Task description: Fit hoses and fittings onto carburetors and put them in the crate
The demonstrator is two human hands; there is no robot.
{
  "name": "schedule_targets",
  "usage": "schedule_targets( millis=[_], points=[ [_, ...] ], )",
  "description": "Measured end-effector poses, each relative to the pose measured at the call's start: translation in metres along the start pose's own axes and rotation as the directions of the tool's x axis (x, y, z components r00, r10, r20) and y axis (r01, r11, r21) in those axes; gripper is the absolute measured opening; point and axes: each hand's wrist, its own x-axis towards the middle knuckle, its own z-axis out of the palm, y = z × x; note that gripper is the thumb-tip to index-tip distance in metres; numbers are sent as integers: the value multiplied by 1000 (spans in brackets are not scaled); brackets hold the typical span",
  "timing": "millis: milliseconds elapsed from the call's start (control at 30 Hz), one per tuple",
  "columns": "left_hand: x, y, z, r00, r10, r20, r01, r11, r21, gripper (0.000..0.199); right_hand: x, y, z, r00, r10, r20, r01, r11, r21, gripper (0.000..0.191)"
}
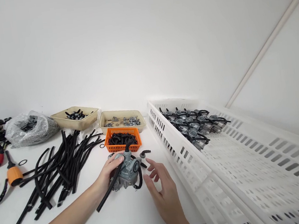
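My left hand (109, 172) is closed around the left side of a grey metal carburetor (126, 172) and holds it above the white table. A black rubber cap sticks up from its top, a long black hose (110, 189) slants down to the lower left, and a short black hose (139, 178) curves along its right side. My right hand (161, 185) is just right of the carburetor, thumb and fingers apart, with nothing between them. Just beyond its fingertips lies a small elbow-shaped black and grey part (145, 153).
A white slotted crate (181, 151) on the right holds several carburetors (191, 121). An orange basket (123, 149) of black rubber parts and two beige trays (91, 123) stand behind. Left are loose black hoses (63, 166), a plastic bag (32, 130) and an orange-handled tool (14, 175).
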Motion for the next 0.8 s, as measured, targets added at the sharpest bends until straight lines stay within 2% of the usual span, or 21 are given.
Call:
schedule_targets(
  millis=[67, 133, 200, 267, 333, 433, 533, 667, 800],
  points=[
    [0, -1, -1, 997, 74, -28, -72, 996, 50, 39, -7, -8, 4, 998, -31, -55, 33, 999, 41, 20],
    [-1, -1, -3, 984, 172, -42, -166, 977, 131, 35, -16, -18, 11, 997, -66, -31, 68, 994, 86, 12],
    [-3, -1, -4, 960, 276, -53, -256, 937, 239, 32, -25, -27, 22, 995, -90, 35, 86, 990, 108, 19],
    [-4, 0, -5, 929, 364, -65, -321, 880, 350, 29, -32, -34, 35, 997, -70, 31, 67, 993, 100, 25],
    [-4, 0, -6, 902, 424, -84, -351, 832, 430, 28, -34, -36, 47, 999, -44, 26, 42, 994, 100, 21],
    [-3, 2, -7, 878, 460, -131, -347, 802, 486, 28, -33, -35, 57, 998, -49, 42, 44, 993, 114, 18],
    [-3, 5, -7, 867, 469, -168, -334, 797, 503, 29, -28, -32, 54, 993, -107, 53, 102, 992, 78, 19],
    [-4, 6, -6, 858, 479, -183, -339, 798, 498, 28, -20, -26, 42, 976, -214, -29, 212, 975, -67, 20],
    [-5, 5, -4, 866, 466, -181, -340, 815, 470, 30, -9, -20, 32, 936, -338, -100, 314, 928, -203, 23]
  ],
)
